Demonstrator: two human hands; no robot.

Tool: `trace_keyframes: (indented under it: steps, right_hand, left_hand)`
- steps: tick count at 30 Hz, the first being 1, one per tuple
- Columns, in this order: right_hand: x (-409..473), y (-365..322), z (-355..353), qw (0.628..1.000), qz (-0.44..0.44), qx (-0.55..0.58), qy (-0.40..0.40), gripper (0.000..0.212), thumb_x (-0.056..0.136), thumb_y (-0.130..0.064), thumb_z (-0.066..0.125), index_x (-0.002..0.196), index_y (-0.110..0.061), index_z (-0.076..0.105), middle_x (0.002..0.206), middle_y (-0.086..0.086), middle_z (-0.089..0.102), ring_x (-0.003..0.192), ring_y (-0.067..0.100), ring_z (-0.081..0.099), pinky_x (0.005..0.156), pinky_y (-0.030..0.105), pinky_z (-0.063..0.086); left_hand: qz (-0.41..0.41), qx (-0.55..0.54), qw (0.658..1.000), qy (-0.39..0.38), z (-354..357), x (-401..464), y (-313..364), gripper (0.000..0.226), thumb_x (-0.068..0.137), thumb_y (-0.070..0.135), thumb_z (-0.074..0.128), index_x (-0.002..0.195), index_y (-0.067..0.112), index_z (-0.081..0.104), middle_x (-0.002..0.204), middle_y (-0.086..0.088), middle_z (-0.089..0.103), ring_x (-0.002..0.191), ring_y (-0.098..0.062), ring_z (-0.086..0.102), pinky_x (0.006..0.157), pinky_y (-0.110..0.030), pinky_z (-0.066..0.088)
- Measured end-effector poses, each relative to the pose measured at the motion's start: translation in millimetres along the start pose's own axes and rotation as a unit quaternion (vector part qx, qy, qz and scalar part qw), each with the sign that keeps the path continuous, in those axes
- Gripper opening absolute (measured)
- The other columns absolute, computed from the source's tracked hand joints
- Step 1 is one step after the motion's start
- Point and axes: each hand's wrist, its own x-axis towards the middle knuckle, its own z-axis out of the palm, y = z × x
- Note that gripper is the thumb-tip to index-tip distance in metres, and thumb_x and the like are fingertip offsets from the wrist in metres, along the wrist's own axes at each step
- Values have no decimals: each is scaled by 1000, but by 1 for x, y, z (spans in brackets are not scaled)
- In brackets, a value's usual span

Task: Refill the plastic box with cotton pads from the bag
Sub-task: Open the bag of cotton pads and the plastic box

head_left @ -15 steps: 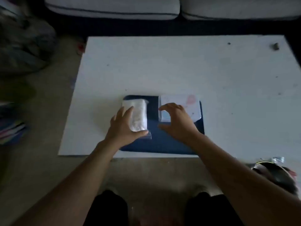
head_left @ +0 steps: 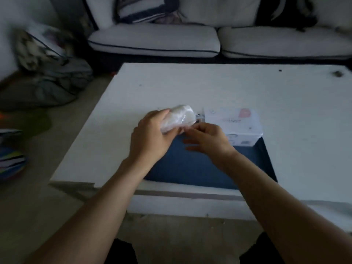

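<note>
Left hand [head_left: 150,138] grips the bag [head_left: 178,117] of cotton pads, lifted off the blue mat [head_left: 200,168], long axis pointing right toward the box [head_left: 233,125]. Right hand [head_left: 207,139] pinches at the bag's near end, probably opening it. Box sits shut just right of both hands on the counter [head_left: 190,86]; right hand is nearer.

No legible text is found. Faint printing and a pink mark are noted on the lid of the plastic box [head_left: 233,124], but the characters are too blurred to be read.
</note>
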Motion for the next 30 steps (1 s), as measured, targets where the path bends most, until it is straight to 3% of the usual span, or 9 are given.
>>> trace_keyframes:
  steps: [4, 7, 8, 10, 12, 15, 18, 22, 30]
  right_hand:
    - [-3, -53, -4, 984, -57, -148, 86, 30, 78, -30, 84, 87, -11, 62, 80, 5, 64, 67, 23, 62, 72, 51, 61]
    - [-9, -87, -10, 869, -243, -421, 92, 43, 80, -34, 81, 118, -27, 63, 121, -2, 57, 102, 19, 59, 84, 35, 53]
    - [-14, -88, -10, 825, -291, -477, 81, 34, 84, -34, 76, 117, -29, 67, 124, -3, 57, 109, 18, 55, 85, 33, 48]
    - [-21, -80, -9, 796, -317, -512, 69, 14, 91, -30, 68, 103, -27, 75, 112, -3, 66, 103, 22, 58, 83, 36, 48]
    - [-15, -70, -10, 810, -307, -493, 82, 12, 92, -26, 65, 94, -25, 77, 96, -2, 73, 90, 23, 64, 77, 38, 52]
    - [8, -68, -17, 912, -219, -324, 124, 10, 88, -18, 72, 82, -12, 77, 76, 0, 74, 71, 18, 67, 68, 31, 56]
    - [22, -66, -18, 995, -20, -18, 98, 11, 88, -6, 73, 81, 2, 73, 74, 12, 67, 67, 22, 62, 67, 32, 59]
    - [34, -64, -17, 989, 74, 125, 9, 11, 93, -2, 66, 98, 6, 70, 84, 15, 69, 70, 21, 66, 68, 32, 60]
    - [27, -57, -25, 999, 16, -8, -46, 15, 97, 0, 60, 102, 7, 72, 91, 21, 75, 73, 20, 73, 67, 26, 61]
  left_hand:
    - [-66, 50, 995, -47, -33, 8, 16, 37, 83, 61, 67, 97, 27, 68, 86, 7, 69, 79, -24, 66, 64, -33, 51]
    - [-98, 63, 988, -104, -50, 25, 36, 43, 82, 67, 65, 100, 28, 72, 88, 7, 69, 76, -19, 59, 67, -29, 45]
    - [-94, 78, 984, -131, -54, 31, 44, 42, 82, 67, 65, 103, 31, 73, 92, 7, 71, 78, -19, 59, 69, -28, 44]
    - [-87, 72, 978, -173, -55, 36, 52, 37, 82, 63, 67, 106, 35, 73, 100, 7, 74, 87, -19, 65, 71, -29, 48]
    - [-93, 19, 985, -141, -48, 34, 49, 41, 77, 58, 74, 112, 36, 72, 109, 7, 74, 98, -21, 68, 80, -32, 54]
    - [-157, -116, 981, -13, -43, 44, 43, 72, 69, 46, 88, 132, 28, 58, 121, 6, 62, 102, -18, 64, 88, -33, 52]
    - [-203, -205, 952, 103, -48, 65, 41, 44, 76, 41, 84, 109, 20, 64, 98, 7, 67, 88, -16, 67, 75, -28, 51]
    - [-184, -194, 963, -34, -24, 56, 46, 22, 86, 43, 74, 91, 23, 71, 81, 7, 71, 77, -12, 70, 72, -34, 61]
    - [-157, -169, 967, -108, -13, 49, 44, 39, 69, 54, 86, 85, 20, 74, 77, 8, 71, 73, -11, 70, 72, -34, 62]
